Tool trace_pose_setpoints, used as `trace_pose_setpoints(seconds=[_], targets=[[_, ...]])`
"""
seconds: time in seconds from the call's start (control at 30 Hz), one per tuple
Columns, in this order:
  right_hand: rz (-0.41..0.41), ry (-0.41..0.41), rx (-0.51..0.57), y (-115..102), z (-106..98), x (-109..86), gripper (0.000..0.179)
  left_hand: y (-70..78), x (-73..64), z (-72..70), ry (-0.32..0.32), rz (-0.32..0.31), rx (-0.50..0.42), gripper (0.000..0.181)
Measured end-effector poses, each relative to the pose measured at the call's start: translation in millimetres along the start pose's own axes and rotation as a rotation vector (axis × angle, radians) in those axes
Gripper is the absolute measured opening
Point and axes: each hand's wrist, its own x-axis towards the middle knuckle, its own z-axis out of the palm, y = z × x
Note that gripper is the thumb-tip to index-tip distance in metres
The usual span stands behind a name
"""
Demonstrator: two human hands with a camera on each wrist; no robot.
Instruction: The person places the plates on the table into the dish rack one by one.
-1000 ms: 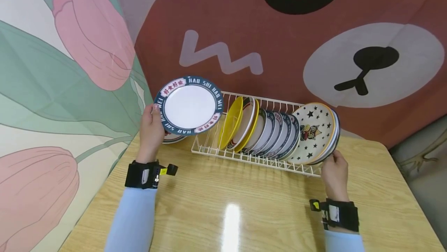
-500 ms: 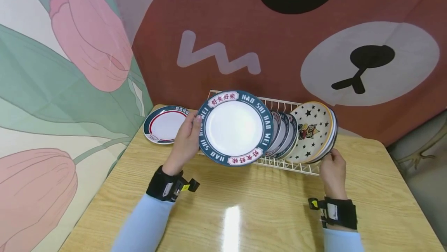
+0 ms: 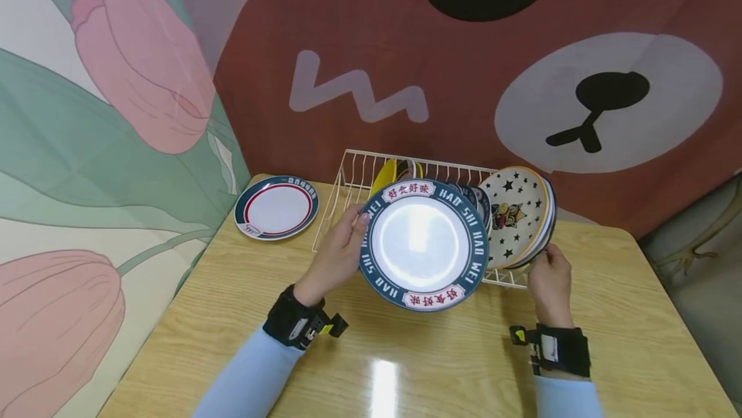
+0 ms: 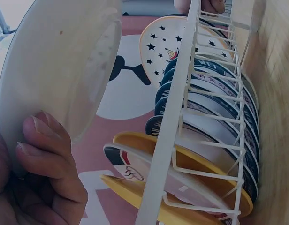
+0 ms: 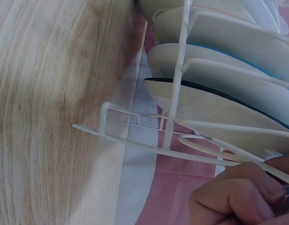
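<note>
My left hand (image 3: 336, 254) grips the left rim of a round plate (image 3: 420, 244) with a dark teal lettered border, its white face turned up toward me. The plate is raised in front of the white wire dish rack (image 3: 446, 164) and hides much of it. In the left wrist view, my curled fingers (image 4: 48, 150) hold the plate's pale underside. My right hand (image 3: 551, 286) pinches the rack's right end, beside the last plates. Upright in the rack stand yellow plates (image 4: 191, 154), several dark-rimmed plates and a star-patterned plate (image 3: 522, 192).
A second dark-rimmed plate (image 3: 277, 209) with a red ring lies flat on the wooden table (image 3: 452, 360), left of the rack. Behind the table hangs a printed cloth (image 3: 371, 31) with a bear face and tulips.
My left hand has carried the plate rightward and down, from the rack's left end to in front of its middle. The plate lying on the table now shows fully. My right hand stays put.
</note>
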Motion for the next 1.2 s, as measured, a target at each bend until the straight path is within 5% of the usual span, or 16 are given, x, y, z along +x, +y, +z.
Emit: trace_pose_setpoints(seconds=[0.33, 0.47, 0.6, 0.7, 0.9, 1.0, 1.2], targets=[[0.054, 0.022, 0.085, -7, -6, -3.9, 0.036, -6.1, -3.2, -0.3, -0.019, 0.032, -0.007, 0.042], [0.044, 0.159, 0.375, -24, -19, -13.3, 0.026, -5.3, -2.9, 0.0, -0.014, 0.032, -0.008, 0.044], [-0.103, 0.210, 0.667, -50, -27, -32.6, 0.017, -2.2, -2.6, -1.3, -0.009, 0.025, -0.016, 0.045], [-0.203, 0.115, 0.661, -71, -22, -52.2, 0.023, -0.7, -2.1, -3.4, -0.003, 0.024, -0.016, 0.046], [-0.332, -0.224, 0.337, -90, 3, -82.4, 0.043, 0.4, -1.5, -6.5, 0.005, 0.040, -0.006, 0.043], [-0.329, -0.365, 0.279, -90, 14, -91.6, 0.047, 0.7, -1.7, -6.6, 0.007, 0.040, -0.012, 0.042], [-0.327, -0.447, 0.241, -86, 28, -102.1, 0.046, 1.5, -2.3, -5.0, -0.002, 0.040, -0.028, 0.044]])
